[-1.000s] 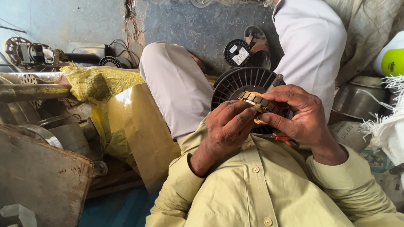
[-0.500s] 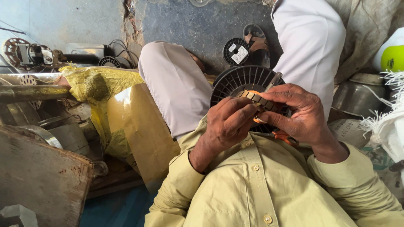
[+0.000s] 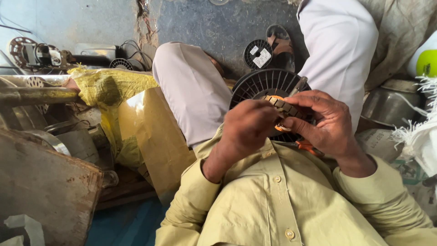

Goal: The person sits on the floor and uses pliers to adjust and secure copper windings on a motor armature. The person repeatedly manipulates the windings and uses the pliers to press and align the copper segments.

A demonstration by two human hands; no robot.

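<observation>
Copper-coloured slotted ring (image 3: 283, 105) sits clenched between my left hand (image 3: 248, 127) and right hand (image 3: 325, 120), above a black spool (image 3: 259, 84); I judge winding work continues, needing careful fingers next.

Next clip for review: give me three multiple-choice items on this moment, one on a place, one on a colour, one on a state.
1. Where is the big black spool?
A. in the lap, under both hands
B. on the rusty metal sheet
C. on a wall hook

2. What colour is the shirt?
A. red
B. pale yellow-green
C. black

3. How are the hands placed?
A. both resting on the knees
B. one raised overhead
C. both closed on the small slotted metal part

Answers: 1 A, the spool shows behind the fingers. 2 B, sleeves and buttoned front are that colour. 3 C, the left hand and right hand grip it together.
</observation>
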